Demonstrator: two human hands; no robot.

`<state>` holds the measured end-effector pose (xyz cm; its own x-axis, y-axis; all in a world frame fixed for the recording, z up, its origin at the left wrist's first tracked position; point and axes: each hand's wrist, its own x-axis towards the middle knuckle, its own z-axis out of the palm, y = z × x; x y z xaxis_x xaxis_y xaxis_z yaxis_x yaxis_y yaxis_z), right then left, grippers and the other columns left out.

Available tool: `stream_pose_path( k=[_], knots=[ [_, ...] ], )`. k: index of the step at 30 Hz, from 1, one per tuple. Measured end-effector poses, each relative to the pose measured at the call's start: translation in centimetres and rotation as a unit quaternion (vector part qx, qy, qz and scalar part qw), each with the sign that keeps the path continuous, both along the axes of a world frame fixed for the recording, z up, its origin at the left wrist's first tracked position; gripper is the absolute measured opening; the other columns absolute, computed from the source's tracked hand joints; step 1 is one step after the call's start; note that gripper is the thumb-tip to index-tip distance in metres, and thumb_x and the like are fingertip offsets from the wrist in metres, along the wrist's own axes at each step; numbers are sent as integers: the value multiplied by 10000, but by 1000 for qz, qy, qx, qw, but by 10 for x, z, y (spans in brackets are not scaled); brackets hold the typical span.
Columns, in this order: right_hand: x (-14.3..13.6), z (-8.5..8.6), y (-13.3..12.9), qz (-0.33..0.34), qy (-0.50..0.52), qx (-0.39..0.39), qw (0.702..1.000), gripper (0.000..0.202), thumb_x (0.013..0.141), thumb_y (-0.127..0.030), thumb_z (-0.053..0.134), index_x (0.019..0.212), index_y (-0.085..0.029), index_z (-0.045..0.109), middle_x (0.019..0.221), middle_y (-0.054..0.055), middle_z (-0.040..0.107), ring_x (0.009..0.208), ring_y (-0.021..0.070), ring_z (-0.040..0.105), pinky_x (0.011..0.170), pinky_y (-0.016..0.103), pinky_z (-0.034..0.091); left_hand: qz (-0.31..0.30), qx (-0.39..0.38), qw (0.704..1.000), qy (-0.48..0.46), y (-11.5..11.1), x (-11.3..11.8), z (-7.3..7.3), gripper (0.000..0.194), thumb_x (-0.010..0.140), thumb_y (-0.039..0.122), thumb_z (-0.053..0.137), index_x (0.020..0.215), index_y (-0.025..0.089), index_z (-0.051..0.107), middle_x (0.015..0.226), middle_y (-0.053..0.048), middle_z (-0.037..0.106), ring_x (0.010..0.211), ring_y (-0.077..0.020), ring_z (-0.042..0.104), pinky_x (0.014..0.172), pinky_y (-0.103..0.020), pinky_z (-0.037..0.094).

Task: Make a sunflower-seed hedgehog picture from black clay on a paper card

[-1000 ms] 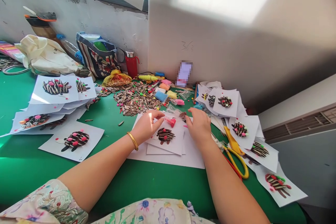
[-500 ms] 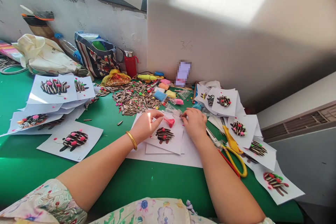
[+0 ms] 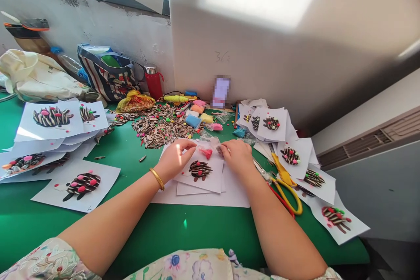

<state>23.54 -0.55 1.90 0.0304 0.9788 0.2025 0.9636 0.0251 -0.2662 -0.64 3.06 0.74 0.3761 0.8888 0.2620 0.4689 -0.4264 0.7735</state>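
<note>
My left hand (image 3: 175,157) is over the left edge of a white card (image 3: 211,185). Its thumb and fingertips are nearly together; anything between them is too small to name. To the right, my right hand (image 3: 238,155) is closed, its bent fingertips at some crumpled clear plastic (image 3: 213,141). What they grip I cannot make out. Between the hands lies a lump of red modelling clay (image 3: 206,153), seemingly in clear film. Below it on the card is a hedgehog shape made of striped sunflower seeds (image 3: 200,169), dotted with red. More white paper lies under the card.
A heap of sunflower seeds (image 3: 160,127) and coloured clay blocks (image 3: 193,121) lie behind. Finished-looking cards are stacked left (image 3: 49,133) and right (image 3: 292,157). Yellow-handled scissors (image 3: 297,203) sit beside my right forearm. A red flask (image 3: 153,84) and bags stand against the wall.
The view has shifted, so most things appear further left. Both hands stay over the card in much the same positions; the clay and card have not visibly moved.
</note>
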Motion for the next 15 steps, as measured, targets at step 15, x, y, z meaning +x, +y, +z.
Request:
stream_pose_path(
  k=[15],
  knots=[
    [57,4,7,-148,-15,-94,984,441,949,-469,421,1290,-245,588,1198,101,663,1100,289,589,879,385,431,8,-12,1000,5,4,0,-6,295,894,422,534,1001,200,696,1050,-71,702,996,-241,637,892,-376,502]
  ],
)
